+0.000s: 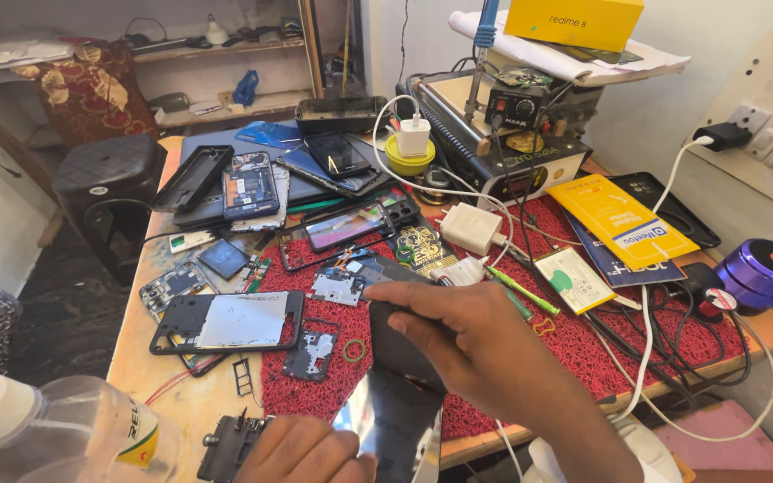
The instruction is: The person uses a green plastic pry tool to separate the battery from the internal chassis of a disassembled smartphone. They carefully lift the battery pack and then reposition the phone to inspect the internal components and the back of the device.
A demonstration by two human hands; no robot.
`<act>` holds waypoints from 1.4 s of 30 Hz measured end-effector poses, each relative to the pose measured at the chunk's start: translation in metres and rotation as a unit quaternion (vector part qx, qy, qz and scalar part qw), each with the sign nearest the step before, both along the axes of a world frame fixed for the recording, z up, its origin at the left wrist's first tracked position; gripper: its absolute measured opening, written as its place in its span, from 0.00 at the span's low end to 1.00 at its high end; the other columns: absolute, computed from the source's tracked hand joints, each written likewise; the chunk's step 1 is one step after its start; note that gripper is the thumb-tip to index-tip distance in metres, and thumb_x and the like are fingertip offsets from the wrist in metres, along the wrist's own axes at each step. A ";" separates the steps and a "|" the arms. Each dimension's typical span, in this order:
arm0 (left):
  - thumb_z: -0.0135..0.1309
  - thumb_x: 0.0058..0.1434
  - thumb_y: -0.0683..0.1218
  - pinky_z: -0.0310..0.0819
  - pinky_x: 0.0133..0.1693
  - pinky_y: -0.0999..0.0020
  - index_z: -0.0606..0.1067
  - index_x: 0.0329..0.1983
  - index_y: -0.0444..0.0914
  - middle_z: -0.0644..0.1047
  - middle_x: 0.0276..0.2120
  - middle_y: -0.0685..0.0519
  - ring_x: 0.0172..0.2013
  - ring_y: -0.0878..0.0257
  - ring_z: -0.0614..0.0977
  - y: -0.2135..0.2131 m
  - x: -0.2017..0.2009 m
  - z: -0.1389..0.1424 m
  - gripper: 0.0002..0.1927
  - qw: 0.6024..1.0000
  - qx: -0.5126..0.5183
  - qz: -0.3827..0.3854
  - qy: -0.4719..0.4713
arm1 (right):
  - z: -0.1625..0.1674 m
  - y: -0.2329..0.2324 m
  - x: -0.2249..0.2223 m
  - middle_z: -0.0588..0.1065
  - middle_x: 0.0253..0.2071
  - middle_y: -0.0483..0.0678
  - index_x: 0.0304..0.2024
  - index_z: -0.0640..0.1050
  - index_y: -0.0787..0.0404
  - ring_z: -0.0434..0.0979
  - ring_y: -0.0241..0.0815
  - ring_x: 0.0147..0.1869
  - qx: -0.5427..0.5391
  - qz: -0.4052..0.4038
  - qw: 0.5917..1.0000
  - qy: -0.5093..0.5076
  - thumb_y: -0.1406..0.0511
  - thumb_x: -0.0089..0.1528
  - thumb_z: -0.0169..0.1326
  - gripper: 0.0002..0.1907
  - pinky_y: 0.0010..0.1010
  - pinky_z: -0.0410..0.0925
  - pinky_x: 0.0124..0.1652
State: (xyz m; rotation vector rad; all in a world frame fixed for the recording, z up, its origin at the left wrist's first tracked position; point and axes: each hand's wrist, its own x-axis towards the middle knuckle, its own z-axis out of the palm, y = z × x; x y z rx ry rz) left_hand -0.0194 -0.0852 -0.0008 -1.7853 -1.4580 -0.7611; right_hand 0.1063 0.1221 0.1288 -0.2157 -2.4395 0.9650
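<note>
Right hand (485, 344) presses fingertips on top edge of dark phone screen panel (397, 394), fingers closed narrow on it. Left hand (306, 452) grips panel lower edge from below, near table (149, 358) front. Step looks like handling or separating of panel over red mat (574, 344). Next move needs steady support, gentle force; glass seems fragile.

yellow box (574, 20) atop rear stack | yellow packet (621, 221) right on mat | dark glossy screen (398, 394) under hands
</note>
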 end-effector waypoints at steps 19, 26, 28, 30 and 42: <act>0.47 0.74 0.59 0.69 0.56 0.57 0.70 0.57 0.52 0.78 0.57 0.58 0.55 0.60 0.80 0.038 0.028 -0.159 0.14 0.967 0.096 0.209 0.109 | -0.040 0.038 -0.001 0.81 0.47 0.48 0.57 0.78 0.62 0.81 0.33 0.48 -0.380 0.024 0.923 0.049 0.67 0.56 0.64 0.25 0.28 0.75 0.48; 0.44 0.77 0.59 0.66 0.61 0.54 0.69 0.57 0.51 0.78 0.54 0.57 0.57 0.57 0.79 0.054 0.033 -0.189 0.13 0.958 0.155 0.215 0.107 | -0.086 0.024 0.006 0.83 0.41 0.47 0.47 0.81 0.63 0.81 0.33 0.42 -0.453 -0.054 0.890 -0.006 0.67 0.55 0.65 0.17 0.31 0.73 0.42; 0.44 0.76 0.59 0.66 0.60 0.54 0.69 0.57 0.51 0.80 0.53 0.57 0.56 0.57 0.80 0.054 0.034 -0.192 0.13 0.963 0.134 0.214 0.098 | -0.094 0.023 0.007 0.84 0.39 0.47 0.44 0.82 0.67 0.81 0.33 0.40 -0.437 -0.023 0.899 -0.012 0.67 0.58 0.64 0.13 0.32 0.73 0.39; 0.44 0.77 0.59 0.65 0.61 0.53 0.69 0.57 0.50 0.80 0.53 0.58 0.56 0.58 0.80 0.061 0.032 -0.193 0.13 0.957 0.152 0.217 0.116 | -0.096 0.025 0.005 0.84 0.38 0.45 0.43 0.82 0.67 0.81 0.31 0.40 -0.442 -0.010 0.897 0.002 0.67 0.59 0.63 0.12 0.30 0.73 0.41; 0.46 0.77 0.54 0.60 0.64 0.48 0.66 0.59 0.46 0.79 0.53 0.57 0.55 0.56 0.79 0.088 0.028 -0.174 0.12 0.919 0.298 0.223 0.131 | -0.094 0.027 -0.005 0.82 0.34 0.53 0.40 0.79 0.69 0.82 0.42 0.33 -0.607 -0.125 0.779 0.093 0.67 0.59 0.58 0.11 0.35 0.75 0.38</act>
